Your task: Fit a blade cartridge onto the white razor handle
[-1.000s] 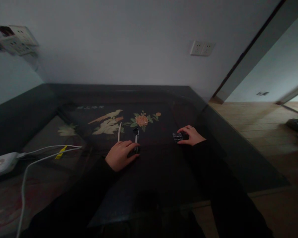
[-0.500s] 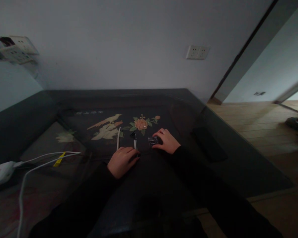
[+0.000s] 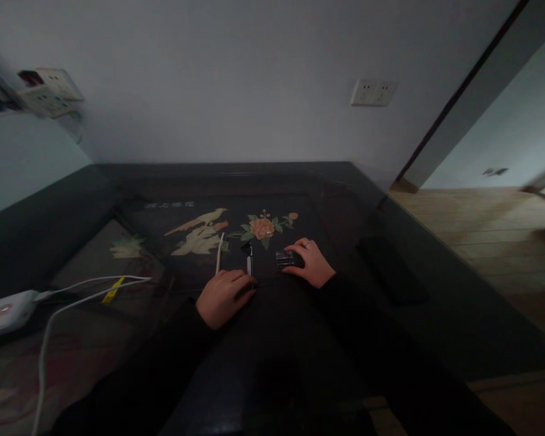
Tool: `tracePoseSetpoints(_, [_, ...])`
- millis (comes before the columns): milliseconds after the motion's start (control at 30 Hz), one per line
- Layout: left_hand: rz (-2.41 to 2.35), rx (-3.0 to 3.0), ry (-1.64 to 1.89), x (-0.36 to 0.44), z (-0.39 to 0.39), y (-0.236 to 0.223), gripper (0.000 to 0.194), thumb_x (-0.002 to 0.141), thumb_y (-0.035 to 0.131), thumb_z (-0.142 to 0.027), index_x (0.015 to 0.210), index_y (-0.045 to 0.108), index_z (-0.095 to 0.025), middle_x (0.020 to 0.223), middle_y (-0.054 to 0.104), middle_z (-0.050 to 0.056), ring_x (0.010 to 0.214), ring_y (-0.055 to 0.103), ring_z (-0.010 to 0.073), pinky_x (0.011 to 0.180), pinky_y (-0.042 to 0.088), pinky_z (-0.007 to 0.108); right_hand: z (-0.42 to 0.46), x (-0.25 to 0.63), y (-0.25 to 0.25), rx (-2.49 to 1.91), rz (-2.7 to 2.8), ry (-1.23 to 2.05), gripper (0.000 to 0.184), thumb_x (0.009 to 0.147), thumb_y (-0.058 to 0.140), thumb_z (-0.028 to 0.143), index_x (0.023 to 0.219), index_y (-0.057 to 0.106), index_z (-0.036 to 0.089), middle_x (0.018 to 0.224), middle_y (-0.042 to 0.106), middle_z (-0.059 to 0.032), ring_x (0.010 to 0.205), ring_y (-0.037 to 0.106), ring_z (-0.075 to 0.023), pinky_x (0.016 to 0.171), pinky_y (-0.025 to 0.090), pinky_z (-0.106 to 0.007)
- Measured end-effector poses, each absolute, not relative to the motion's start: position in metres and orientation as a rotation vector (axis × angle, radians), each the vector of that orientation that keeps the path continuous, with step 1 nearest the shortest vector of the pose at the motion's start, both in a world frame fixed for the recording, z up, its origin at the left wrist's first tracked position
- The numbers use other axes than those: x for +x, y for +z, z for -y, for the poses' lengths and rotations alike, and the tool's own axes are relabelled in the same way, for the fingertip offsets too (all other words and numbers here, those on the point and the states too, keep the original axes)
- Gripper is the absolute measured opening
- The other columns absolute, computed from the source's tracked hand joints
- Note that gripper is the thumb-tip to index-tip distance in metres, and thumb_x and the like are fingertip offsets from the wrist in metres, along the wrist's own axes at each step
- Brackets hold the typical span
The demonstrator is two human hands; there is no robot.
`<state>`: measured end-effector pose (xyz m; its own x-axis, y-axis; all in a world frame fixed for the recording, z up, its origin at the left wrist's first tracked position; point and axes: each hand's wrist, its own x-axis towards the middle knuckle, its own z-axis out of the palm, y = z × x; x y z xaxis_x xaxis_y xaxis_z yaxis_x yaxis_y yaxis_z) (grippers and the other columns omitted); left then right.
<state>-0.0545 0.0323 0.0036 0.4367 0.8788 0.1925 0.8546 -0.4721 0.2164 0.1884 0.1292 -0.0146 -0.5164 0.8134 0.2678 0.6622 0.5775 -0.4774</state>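
My left hand (image 3: 226,295) lies low over the tabletop, its fingers curled at the lower end of a razor (image 3: 249,264) with a dark head and silver handle. A slim white stick (image 3: 219,254) of unclear kind sticks out from under the same hand, to the left of the razor; its lower end is hidden. Right of the razor, my right hand (image 3: 312,263) pinches a small dark block with silvery stripes (image 3: 284,260) between thumb and fingers. The block looks like a razor-blade pack and sits at the table surface.
The dark glossy tabletop (image 3: 295,339) bears an inlaid bird and flower picture. On the left are a white charger-like box (image 3: 9,313), white cables (image 3: 49,339) and a yellow tag (image 3: 113,290). A flat black object (image 3: 390,269) lies at right. Wall sockets (image 3: 373,92) are behind.
The view has turned slightly left, so the scene sits a little farther right. Both hands keep nearly the same places beside the razor and the striped block.
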Motion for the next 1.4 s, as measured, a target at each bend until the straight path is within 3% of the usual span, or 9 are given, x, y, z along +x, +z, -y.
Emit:
tracePoseSetpoints(600, [-1.559, 2.605, 0.403, -0.057, -0.032, 0.004, 0.019, 0.089, 0.053, -0.025, 0.102, 0.065, -0.02, 0.093, 0.069, 0.005, 0.085, 0.065, 0.0191, 0.076, 0.048, 0.033, -0.118, 0.177, -0.014, -1.324, 2.307, 0.317, 0.046, 0.075, 0.069, 0.048, 0.112, 0.064, 0.022, 0.111, 0.056, -0.0123, 0.102, 0.05, -0.0301, 0.085, 0.044, -0.044])
tracePoseSetpoints(1400, [-1.593, 2.578, 0.427, -0.053, -0.029, 0.011, 0.025, 0.089, 0.049, -0.028, 0.107, 0.065, -0.02, 0.093, 0.068, 0.006, 0.087, 0.064, 0.0219, 0.078, 0.049, 0.036, -0.11, 0.169, -0.009, -1.38, 2.366, 0.206, 0.049, 0.079, 0.062, 0.057, 0.117, 0.064, 0.027, 0.113, 0.055, -0.0112, 0.102, 0.047, -0.0302, 0.082, 0.039, -0.04])
